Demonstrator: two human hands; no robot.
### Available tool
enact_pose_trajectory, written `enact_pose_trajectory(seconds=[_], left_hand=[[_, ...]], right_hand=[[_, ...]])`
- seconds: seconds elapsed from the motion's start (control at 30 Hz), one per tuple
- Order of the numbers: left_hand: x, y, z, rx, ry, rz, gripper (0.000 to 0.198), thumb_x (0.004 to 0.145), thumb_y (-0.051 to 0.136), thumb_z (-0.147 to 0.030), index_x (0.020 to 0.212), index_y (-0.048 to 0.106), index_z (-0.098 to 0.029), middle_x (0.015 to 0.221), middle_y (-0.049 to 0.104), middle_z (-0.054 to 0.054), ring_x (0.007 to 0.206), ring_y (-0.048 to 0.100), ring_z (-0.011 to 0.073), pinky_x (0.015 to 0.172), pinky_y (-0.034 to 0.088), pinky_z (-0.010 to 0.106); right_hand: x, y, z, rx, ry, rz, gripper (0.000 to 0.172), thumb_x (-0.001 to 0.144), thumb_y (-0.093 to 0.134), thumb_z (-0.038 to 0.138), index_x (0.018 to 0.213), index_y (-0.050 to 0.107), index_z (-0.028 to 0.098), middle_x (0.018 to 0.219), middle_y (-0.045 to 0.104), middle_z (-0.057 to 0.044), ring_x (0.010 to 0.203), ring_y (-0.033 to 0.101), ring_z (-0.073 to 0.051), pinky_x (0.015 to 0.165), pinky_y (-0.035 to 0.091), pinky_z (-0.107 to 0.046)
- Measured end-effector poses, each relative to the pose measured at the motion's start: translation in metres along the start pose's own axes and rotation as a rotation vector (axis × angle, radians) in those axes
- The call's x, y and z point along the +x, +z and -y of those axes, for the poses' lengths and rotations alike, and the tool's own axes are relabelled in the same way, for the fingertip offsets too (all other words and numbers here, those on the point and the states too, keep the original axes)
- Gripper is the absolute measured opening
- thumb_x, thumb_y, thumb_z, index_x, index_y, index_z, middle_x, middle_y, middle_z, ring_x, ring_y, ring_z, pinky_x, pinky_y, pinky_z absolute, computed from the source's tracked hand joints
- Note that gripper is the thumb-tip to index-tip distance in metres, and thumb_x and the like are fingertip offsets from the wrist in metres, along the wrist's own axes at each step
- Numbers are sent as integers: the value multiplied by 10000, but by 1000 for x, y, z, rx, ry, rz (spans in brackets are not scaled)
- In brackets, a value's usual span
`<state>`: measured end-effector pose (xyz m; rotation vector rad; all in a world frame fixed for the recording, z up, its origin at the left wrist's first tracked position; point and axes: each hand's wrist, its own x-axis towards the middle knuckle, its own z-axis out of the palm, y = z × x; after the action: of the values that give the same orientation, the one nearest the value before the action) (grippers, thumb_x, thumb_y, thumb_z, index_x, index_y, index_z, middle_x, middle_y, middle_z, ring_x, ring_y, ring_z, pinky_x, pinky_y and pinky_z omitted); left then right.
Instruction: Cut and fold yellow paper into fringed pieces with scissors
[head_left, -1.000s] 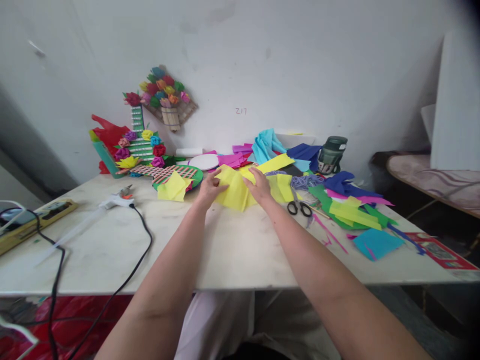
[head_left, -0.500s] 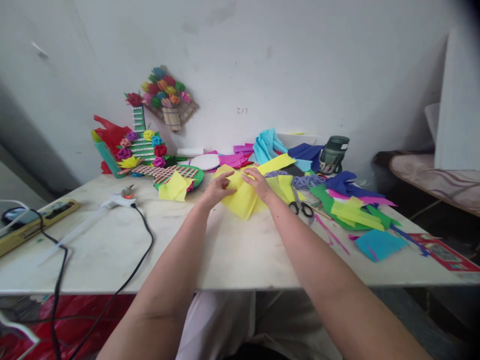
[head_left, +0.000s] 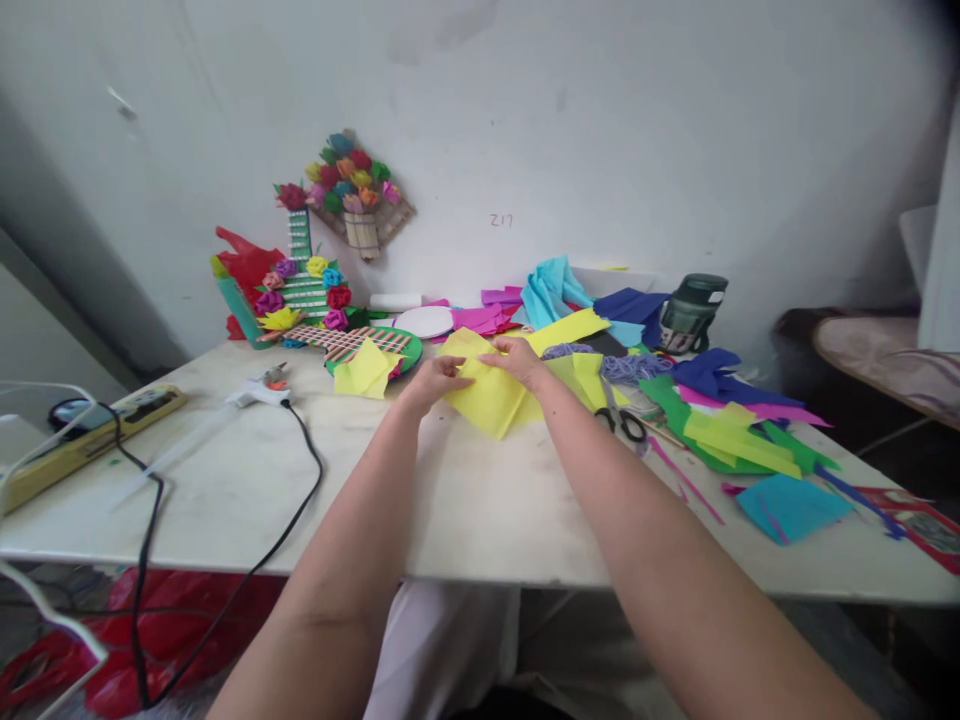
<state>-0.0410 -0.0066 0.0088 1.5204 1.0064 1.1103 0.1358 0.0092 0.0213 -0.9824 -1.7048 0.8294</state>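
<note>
A sheet of yellow crepe paper [head_left: 491,402] is held up just over the table between my two hands. My left hand [head_left: 439,382] pinches its left edge, thumb and fingers closed on it. On the upper right side, my right hand [head_left: 517,358] grips the same sheet with bent fingers. More yellow paper [head_left: 589,378] lies right of the sheet, partly hidden by my right hand and forearm. Black-handled scissors [head_left: 622,425] rest beside my right forearm. Left of my left hand, a small yellow paper piece [head_left: 366,370] lies on a green decorated board [head_left: 409,345].
A glue gun [head_left: 259,392] with a black cord lies left, near a yellow power strip [head_left: 97,440]. Paper flowers [head_left: 334,285] on a guitar-shaped craft stand behind. Purple yarn [head_left: 634,368], a dark bottle [head_left: 691,312], green paper [head_left: 679,420] and a blue paper square [head_left: 793,507] are on the right.
The view has turned slightly left, so everything sits further right. My right hand has closed in over the yellow sheet, and my left fingers have come together on its edge.
</note>
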Motion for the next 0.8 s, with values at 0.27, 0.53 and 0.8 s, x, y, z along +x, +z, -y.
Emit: enact_pose_trajectory(seconds=[0.27,0.53,0.8], left_hand=[[-8,-3,-7,66,-149,114,365,510,722,-410,688,594,-118,682,570,38,623,518,119,560,377,236],[-6,-1,-3,167,24,109,373,533,700,-419,483,455,-143,470,393,-37,449,350,52,455,262,211],[-6,-7,-2,90,-36,65,354,497,726,-386,502,481,-130,479,435,-24,471,394,62,469,321,210]], right_hand=[[-8,9,-5,-48,-46,-47,345,529,660,418,511,415,177,516,355,67,531,337,-81,511,291,-218],[-12,5,0,-60,-70,-63,325,606,608,464,557,464,177,535,392,59,540,363,-88,528,306,-219],[-11,-6,-17,-140,-52,-165,314,671,565,450,802,603,167,835,618,-23,812,544,-159,762,399,-287]])
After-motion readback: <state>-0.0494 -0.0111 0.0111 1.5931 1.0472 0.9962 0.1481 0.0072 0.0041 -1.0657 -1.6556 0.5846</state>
